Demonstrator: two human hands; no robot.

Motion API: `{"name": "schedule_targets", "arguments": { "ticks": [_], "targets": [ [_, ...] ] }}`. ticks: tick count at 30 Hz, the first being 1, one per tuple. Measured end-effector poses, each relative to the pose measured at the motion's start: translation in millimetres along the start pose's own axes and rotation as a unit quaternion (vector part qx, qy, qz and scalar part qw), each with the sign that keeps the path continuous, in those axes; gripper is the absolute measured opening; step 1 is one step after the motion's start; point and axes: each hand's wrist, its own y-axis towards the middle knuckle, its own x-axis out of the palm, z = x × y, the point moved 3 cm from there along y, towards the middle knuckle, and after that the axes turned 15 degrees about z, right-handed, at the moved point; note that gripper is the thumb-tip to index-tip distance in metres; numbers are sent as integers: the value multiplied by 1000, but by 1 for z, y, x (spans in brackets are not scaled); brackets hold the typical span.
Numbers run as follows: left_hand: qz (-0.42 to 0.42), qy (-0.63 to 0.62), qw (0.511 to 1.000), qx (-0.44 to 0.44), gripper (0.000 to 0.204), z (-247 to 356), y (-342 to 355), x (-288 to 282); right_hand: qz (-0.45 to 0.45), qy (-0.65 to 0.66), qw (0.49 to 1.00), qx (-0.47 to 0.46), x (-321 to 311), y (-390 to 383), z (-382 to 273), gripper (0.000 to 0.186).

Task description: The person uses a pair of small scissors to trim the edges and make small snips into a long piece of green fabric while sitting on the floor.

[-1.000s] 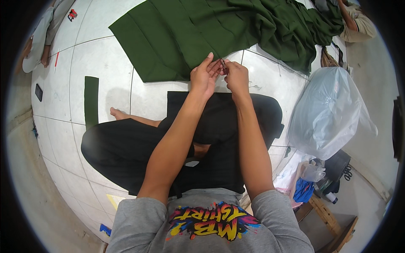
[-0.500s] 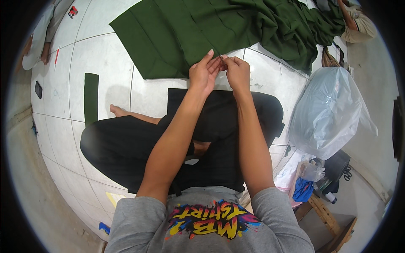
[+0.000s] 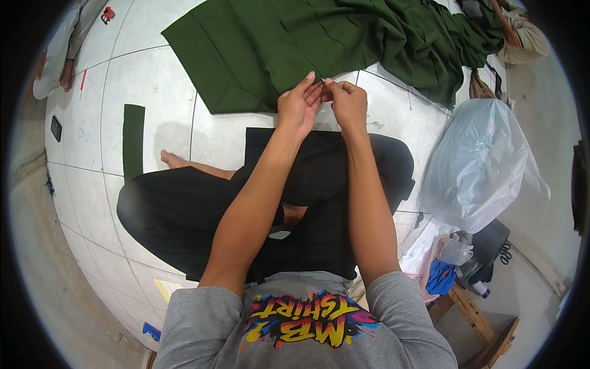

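Near the front edge of a large dark green cloth (image 3: pixel 246 67), both my hands meet at the fingertips. My left hand (image 3: pixel 296 111) has its palm turned up, with thumb and fingers apart. My right hand (image 3: pixel 349 106) is closed in a pinch beside the left fingertips. Something thin and light shows at the pinch, too small to name. The cloth lies flat with crease lines on its left and bunches into folds on its right. Across my lap is black fabric (image 3: pixel 319 166), under my forearms.
A green cloth strip (image 3: pixel 133 141) lies on the tiled floor (image 3: pixel 166 98) to the left, with a phone (image 3: pixel 56 129) farther off. On the right stands a full plastic bag (image 3: pixel 476 163), with scissors (image 3: pixel 505 253) below it. Other people sit at far left (image 3: pixel 66 74) and far right (image 3: pixel 522 37).
Hardly anything differs. My hands keep the same pose at the cloth's edge, and the whole view has shifted very slightly.
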Motion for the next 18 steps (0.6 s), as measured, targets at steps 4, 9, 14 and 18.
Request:
{"name": "schedule_targets", "arguments": {
  "ticks": [4, 9, 14, 18],
  "targets": [
    [-8, 1, 1000, 0, 31, 0, 1, -1, -5, 6, 1000, 2, 1, 1, 1, 35],
    [-8, 0, 1000, -4, 31, -1, 1, -1, -11, 12, 1000, 16, 1, 2, 2, 35],
    [-5, -4, 1000, -7, 32, -3, 0, -1, -23, 43, 998, 49, 0, 1, 3, 34],
    [-7, 0, 1000, -3, 32, -1, 0, -1, -27, 79, 994, 72, 1, -2, 2, 34]
  ]
}}
